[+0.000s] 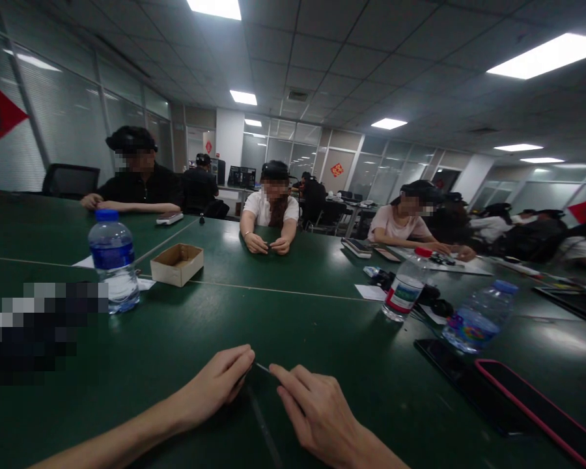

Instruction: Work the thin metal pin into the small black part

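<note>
My left hand (215, 387) and my right hand (315, 410) meet at the near edge of the dark green table (293, 326). The fingertips of both pinch a thin, small, dark and silvery object (262, 369) between them; I cannot make out what it is. A thin dark strand (261, 423) runs from it toward me along the table. Both hands have their fingers closed in a pinch.
A blue-capped water bottle (112, 260) and an open cardboard box (177, 264) stand left of centre. At the right are a red-capped bottle (404, 286), a tilted bottle (476, 319) and two phones (493, 391). Several people sit along the far side.
</note>
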Demonstrator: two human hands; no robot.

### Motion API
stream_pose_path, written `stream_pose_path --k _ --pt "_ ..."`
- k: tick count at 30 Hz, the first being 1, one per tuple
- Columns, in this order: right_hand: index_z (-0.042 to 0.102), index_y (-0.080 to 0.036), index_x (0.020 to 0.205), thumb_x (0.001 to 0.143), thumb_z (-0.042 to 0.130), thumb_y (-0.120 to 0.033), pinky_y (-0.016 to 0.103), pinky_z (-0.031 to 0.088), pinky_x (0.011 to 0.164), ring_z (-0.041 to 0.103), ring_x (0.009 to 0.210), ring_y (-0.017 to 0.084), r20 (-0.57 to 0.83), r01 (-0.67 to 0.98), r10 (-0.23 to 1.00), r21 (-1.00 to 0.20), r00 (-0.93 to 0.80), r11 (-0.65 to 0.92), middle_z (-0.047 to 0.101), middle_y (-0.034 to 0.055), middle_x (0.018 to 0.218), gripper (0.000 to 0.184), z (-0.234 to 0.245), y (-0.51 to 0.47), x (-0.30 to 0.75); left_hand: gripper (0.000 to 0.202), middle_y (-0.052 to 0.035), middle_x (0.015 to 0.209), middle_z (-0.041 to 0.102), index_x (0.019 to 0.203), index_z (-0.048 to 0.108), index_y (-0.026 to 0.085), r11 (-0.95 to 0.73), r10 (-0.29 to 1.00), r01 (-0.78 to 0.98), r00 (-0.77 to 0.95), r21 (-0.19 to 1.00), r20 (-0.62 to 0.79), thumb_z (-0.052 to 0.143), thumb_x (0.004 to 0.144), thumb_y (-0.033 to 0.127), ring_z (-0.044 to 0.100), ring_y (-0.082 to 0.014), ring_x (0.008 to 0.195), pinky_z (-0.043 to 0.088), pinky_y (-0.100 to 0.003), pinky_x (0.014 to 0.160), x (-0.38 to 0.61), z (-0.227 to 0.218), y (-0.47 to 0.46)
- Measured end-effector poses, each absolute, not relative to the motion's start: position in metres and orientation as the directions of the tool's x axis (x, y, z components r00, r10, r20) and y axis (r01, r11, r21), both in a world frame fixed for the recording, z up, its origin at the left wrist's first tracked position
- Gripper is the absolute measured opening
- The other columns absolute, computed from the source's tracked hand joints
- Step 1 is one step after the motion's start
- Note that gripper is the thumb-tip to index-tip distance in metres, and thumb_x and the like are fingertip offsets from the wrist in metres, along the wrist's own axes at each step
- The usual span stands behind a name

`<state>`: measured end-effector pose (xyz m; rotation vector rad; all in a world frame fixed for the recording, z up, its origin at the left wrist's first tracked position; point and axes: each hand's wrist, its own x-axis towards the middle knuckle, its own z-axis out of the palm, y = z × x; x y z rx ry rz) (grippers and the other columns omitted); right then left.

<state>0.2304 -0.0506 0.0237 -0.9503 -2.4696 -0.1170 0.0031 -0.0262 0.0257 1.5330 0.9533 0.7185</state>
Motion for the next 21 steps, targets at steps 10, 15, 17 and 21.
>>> stream_pose_path --k 10,15,17,21 --pt "0.045 -0.020 0.141 0.099 0.041 -0.021 0.025 0.049 0.055 0.061 0.066 0.014 0.451 0.690 0.641 -0.072 -0.622 0.720 0.063 0.0092 0.099 0.043 0.020 -0.049 0.232 0.051 -0.0013 0.075 0.050 0.079 0.054 0.019 -0.102 0.922 0.259 0.386 0.960 -0.006 0.035 0.089 0.066 0.044 -0.0161 0.072 0.038 -0.027 0.071 0.003 0.021 -0.026" --pt "0.045 -0.018 0.141 0.098 0.041 -0.021 0.023 0.047 0.053 0.060 0.065 0.013 0.482 0.675 0.609 -0.050 -0.630 0.737 0.064 0.0094 0.096 0.043 0.021 -0.050 0.233 0.052 -0.0021 0.076 0.052 0.080 0.058 0.019 -0.134 0.916 0.283 0.401 0.950 0.010 0.034 0.090 0.064 0.046 -0.0173 0.075 0.039 -0.028 0.073 0.002 0.019 -0.025" --pt "0.046 -0.017 0.140 0.097 0.041 -0.020 0.022 0.047 0.052 0.061 0.066 0.013 0.495 0.670 0.598 -0.042 -0.631 0.741 0.065 0.0095 0.095 0.043 0.021 -0.051 0.233 0.048 -0.0053 0.088 0.058 0.088 0.062 0.020 -0.123 0.924 0.281 0.382 0.952 0.006 0.040 0.089 0.063 0.050 -0.0202 0.086 0.040 -0.029 0.079 -0.002 0.011 -0.024" --pt "0.049 -0.016 0.137 0.096 0.041 -0.020 0.022 0.046 0.049 0.061 0.065 0.014 0.524 0.659 0.574 -0.033 -0.629 0.752 0.065 0.0091 0.093 0.042 0.019 -0.051 0.233 0.043 -0.0069 0.121 0.057 0.113 0.061 0.026 -0.068 0.954 0.250 0.301 0.966 -0.011 0.055 0.084 0.056 0.046 -0.0260 0.117 0.037 -0.033 0.097 -0.010 -0.010 -0.024"
